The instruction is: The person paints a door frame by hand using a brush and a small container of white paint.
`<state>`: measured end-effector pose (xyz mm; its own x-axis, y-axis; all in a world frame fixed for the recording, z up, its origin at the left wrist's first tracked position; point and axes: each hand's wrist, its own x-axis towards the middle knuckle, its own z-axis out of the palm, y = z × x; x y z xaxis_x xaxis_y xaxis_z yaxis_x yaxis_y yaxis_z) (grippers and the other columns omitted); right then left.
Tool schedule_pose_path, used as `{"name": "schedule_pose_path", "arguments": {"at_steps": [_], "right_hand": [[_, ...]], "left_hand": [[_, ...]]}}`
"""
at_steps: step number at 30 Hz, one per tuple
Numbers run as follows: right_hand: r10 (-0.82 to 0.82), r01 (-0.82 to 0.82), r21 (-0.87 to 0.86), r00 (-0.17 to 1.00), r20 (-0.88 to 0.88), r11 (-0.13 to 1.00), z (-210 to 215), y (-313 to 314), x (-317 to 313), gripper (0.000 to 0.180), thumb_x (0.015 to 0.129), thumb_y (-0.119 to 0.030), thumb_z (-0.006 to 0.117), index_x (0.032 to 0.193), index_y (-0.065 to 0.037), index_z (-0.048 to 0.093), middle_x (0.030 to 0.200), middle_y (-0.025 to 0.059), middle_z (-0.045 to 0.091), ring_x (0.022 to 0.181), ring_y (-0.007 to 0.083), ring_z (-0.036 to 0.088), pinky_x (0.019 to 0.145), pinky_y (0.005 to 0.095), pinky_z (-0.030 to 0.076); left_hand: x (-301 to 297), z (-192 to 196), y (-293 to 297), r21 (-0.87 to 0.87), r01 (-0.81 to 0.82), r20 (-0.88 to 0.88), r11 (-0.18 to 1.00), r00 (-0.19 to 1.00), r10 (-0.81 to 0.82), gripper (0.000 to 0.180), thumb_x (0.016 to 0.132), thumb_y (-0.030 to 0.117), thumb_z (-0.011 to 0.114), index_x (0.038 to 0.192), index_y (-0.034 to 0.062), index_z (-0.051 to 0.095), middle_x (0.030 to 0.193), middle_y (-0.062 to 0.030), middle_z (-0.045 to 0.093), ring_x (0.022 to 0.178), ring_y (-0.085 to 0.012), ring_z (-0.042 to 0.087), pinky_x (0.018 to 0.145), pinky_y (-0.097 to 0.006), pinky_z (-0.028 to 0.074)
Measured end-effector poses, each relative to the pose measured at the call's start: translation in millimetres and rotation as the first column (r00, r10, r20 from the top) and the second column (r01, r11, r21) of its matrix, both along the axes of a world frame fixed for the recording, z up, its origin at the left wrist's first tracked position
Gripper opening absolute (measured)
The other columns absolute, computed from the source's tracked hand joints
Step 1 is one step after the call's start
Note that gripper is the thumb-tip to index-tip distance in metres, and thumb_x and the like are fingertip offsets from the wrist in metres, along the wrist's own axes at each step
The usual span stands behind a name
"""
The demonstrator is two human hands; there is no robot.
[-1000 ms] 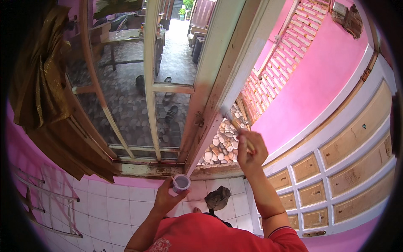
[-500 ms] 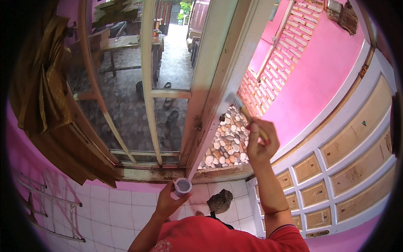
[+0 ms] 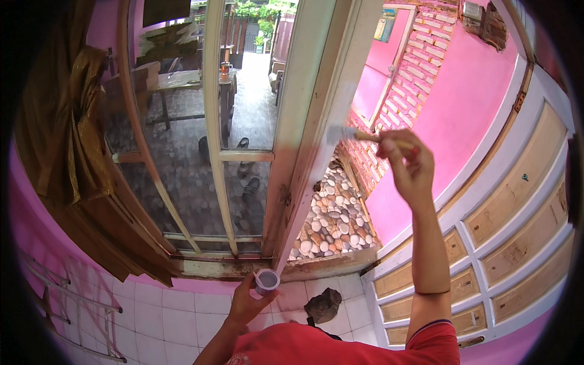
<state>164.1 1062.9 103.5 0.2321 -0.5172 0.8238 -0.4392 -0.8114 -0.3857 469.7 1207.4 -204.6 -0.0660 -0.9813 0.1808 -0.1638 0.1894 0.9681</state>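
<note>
My right hand (image 3: 409, 167) is closed round the yellowish handle of a paintbrush (image 3: 367, 137), raised at the doorway. The brush lies nearly level, its grey-white bristles against the inner face of the wooden door frame (image 3: 322, 131), where pale paint shows. Lower down, my left hand (image 3: 246, 301) grips a small white tub of pale grey paint (image 3: 267, 281) by its side. The tub is upright with its open top facing up, near the foot of the frame.
Left of the frame is a glazed window (image 3: 246, 109) beside a brown curtain (image 3: 73, 140). A white panelled door (image 3: 480, 255) stands open at right. A dark crumpled bag (image 3: 323, 305) lies on the tiles, a metal ladder (image 3: 73, 298) at far left. Pebble-patterned flooring (image 3: 334, 213) lies beyond the sill.
My right hand has moved up and to the right, and the brush has swung from slanting to nearly level against the frame. The left hand still holds the tub, slightly lower in view.
</note>
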Motion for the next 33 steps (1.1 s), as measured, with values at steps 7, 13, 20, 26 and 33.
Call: {"name": "schedule_pose_path", "arguments": {"at_steps": [7,13,20,26,33], "right_hand": [[0.07,-0.041,-0.204,0.988,0.135,0.978,64,3,14,0.022,0.101,-0.013,0.067,0.116,0.002,0.07,0.099,0.0102,0.072,0.085,0.0158,0.07,0.078,0.0303,0.059],[-0.309,0.047,-0.657,0.906,-0.289,0.753,37,1,16,0.033,0.084,0.001,0.077,0.116,-0.003,0.069,0.098,0.0123,0.07,0.085,0.0289,0.069,0.07,0.0378,0.057],[-0.161,-0.06,-0.371,0.829,-0.536,0.927,0,30,17,0.036,0.085,-0.002,0.078,0.12,-0.005,0.068,0.097,0.0139,0.067,0.081,0.0296,0.068,0.066,0.0366,0.056],[0.027,-0.063,-0.08,0.921,-0.388,0.995,18,25,8,0.018,0.097,-0.014,0.07,0.113,-0.005,0.073,0.106,0.0116,0.075,0.083,0.0205,0.07,0.072,0.0336,0.058],[-0.08,0.021,-0.311,0.98,-0.18,0.95,92,1,7,0.016,0.098,-0.004,0.068,0.112,0.0,0.072,0.1,0.0084,0.073,0.087,0.0134,0.07,0.075,0.0272,0.056]], "left_hand": [[-3,5,0,0.019,-0.022,0.001,1.0,1.0,0.022,0.056,0.08,0.027,0.09,0.123,0.0046,0.06,0.107,-0.0099,0.073,0.102,-0.0215,0.07,0.089,-0.035,0.054],[-4,3,-3,-0.017,-0.005,0.003,1.0,1.0,0.005,0.054,0.081,0.026,0.09,0.121,0.0033,0.061,0.107,-0.0105,0.072,0.102,-0.0216,0.07,0.089,-0.035,0.054],[-3,11,-1,-0.019,-0.022,0.022,1.0,1.0,0.022,0.052,0.081,0.025,0.09,0.119,0.0028,0.061,0.106,-0.0111,0.072,0.101,-0.0212,0.07,0.088,-0.034,0.054],[-1,7,-1,-0.02,-0.004,0.008,1.0,1.0,0.004,0.052,0.081,0.025,0.09,0.118,0.0033,0.061,0.106,-0.0104,0.072,0.1,-0.0208,0.07,0.088,-0.034,0.054],[-3,10,-1,-0.026,-0.008,-0.039,1.0,0.999,0.007,0.05,0.081,0.026,0.09,0.116,0.0035,0.061,0.106,-0.0106,0.072,0.1,-0.0211,0.07,0.088,-0.034,0.054]]}}
